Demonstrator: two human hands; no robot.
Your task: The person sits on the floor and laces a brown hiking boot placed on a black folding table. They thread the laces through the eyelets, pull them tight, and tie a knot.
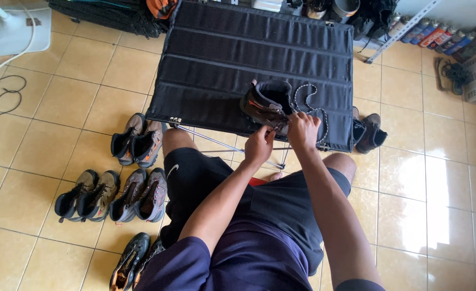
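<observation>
Both hands are working at one hiking boot lying on the black folding table: left hand and right hand are pinching its speckled lace (toe pointing leftward); the right is nearer.

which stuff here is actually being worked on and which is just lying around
In hand:
- hiking boot on the black folding table
- its speckled lace
- left hand and right hand, both at the boot

Lying about:
- boot pairs on the floor
- boot beside the table
- bottles by the wall
- white fan base
</observation>
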